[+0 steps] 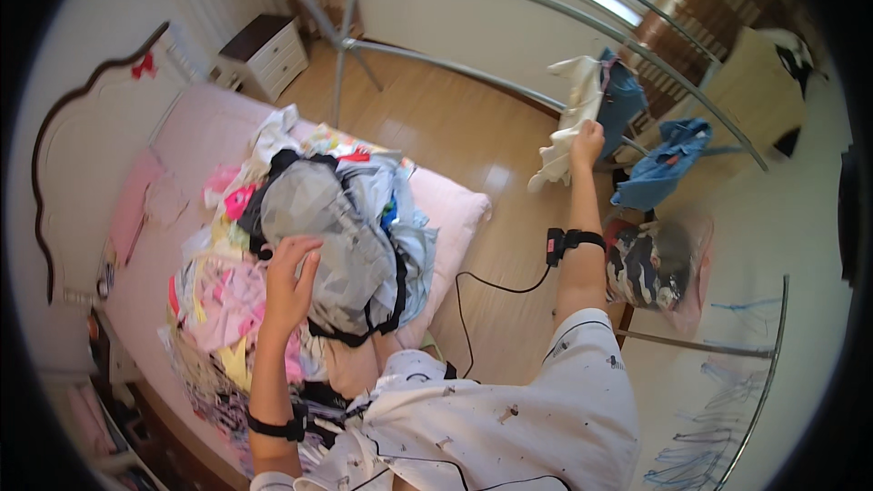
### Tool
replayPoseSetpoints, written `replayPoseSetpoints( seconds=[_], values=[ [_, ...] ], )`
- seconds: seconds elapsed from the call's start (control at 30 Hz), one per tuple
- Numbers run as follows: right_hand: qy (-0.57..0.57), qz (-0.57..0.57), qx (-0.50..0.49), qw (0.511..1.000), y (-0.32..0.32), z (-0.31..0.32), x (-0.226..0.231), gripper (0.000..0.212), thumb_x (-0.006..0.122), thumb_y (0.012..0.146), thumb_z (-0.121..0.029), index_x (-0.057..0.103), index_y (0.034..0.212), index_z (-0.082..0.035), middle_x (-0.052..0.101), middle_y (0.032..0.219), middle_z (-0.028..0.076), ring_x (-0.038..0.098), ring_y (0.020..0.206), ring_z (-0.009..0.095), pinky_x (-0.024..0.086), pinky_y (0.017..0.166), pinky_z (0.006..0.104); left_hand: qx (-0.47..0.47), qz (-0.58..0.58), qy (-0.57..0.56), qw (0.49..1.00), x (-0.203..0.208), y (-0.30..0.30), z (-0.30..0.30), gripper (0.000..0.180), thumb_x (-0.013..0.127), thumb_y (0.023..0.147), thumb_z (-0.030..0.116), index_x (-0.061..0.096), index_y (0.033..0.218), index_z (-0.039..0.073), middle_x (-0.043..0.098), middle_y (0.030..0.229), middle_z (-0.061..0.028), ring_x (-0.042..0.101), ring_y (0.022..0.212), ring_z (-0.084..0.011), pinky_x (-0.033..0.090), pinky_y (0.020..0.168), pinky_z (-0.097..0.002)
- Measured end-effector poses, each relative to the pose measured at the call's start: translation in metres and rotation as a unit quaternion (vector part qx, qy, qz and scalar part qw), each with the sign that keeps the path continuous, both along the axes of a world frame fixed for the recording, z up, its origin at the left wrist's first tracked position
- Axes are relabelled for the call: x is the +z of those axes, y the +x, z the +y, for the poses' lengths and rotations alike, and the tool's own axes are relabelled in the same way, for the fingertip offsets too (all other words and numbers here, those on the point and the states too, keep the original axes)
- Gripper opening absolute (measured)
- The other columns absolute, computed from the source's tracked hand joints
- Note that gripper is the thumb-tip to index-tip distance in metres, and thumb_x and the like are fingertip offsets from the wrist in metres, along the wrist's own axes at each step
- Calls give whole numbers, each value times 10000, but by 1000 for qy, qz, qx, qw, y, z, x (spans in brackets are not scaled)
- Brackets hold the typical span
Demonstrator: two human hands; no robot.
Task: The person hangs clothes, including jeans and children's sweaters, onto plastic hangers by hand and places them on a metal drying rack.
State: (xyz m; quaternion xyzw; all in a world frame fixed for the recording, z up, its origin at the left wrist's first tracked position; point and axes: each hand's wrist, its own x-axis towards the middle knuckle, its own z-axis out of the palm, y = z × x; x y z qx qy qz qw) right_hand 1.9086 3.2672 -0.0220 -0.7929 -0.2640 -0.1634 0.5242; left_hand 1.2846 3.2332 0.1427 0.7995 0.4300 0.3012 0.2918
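My right hand (587,145) reaches out to the far right, fingers closed on a cream-white garment (566,132) with a wavy edge. The garment hangs down beside a metal drying rack (509,86). Right behind it hangs a blue denim garment (622,98); a second denim piece (668,164) hangs nearer. Over the bed, my left hand (293,284) is empty, its fingers stretched and the thumb apart. Beneath it lies a grey patterned garment (314,209) with black trim, on top of a heap of clothes. Whether the left fingertips touch it I cannot tell.
A pink-covered bed (205,114) carries mixed clothes, including a pink pile (223,300). Several thin hangers (696,455) hang on a metal rail (773,382) at lower right. A clear bag of clothes (659,264) stands near my right forearm. A cable (491,282) runs from that wrist.
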Motion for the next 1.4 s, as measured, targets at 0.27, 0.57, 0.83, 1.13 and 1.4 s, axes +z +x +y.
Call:
replayPoseSetpoints(
  seconds=[0.27,0.57,0.83,1.13,1.4],
  values=[
    [-6,219,208,953,-75,-25,-69,429,461,978,-119,437,1395,-21,643,1156,146,668,888,244,548,734,335,63,-32,-60,996,-54,-105,-57,201,574,968,154,664,1034,-13,630,943,-135,618,899,-260,485,793,-338],
    [-206,397,482,753,-431,-70,-102,348,494,969,-68,511,1316,-56,666,1058,124,646,764,154,550,597,285,144,-31,-152,977,-122,-232,-161,228,570,972,184,673,1029,-12,640,897,-97,589,782,-186,470,708,-312],
    [-273,303,726,554,-700,-149,-117,278,566,913,-82,634,1167,5,636,774,51,595,683,113,503,625,276,256,-54,-222,939,-163,-357,-269,267,549,987,205,660,1064,-26,651,888,-97,602,850,-196,471,790,-318],
    [-360,157,484,782,-798,-146,-95,577,695,833,-358,501,1157,78,603,1068,291,605,1003,434,468,900,470,399,-110,-249,876,-191,-425,-360,261,567,978,225,688,1049,4,641,865,-101,602,797,-204,476,744,-335],
    [-299,567,608,468,-767,-67,-140,244,620,900,-104,563,1072,59,667,928,189,677,691,228,535,546,310,402,-135,-274,863,-211,-401,-362,231,565,971,190,682,1056,10,678,907,-105,624,803,-209,487,749,-323]
  ],
)
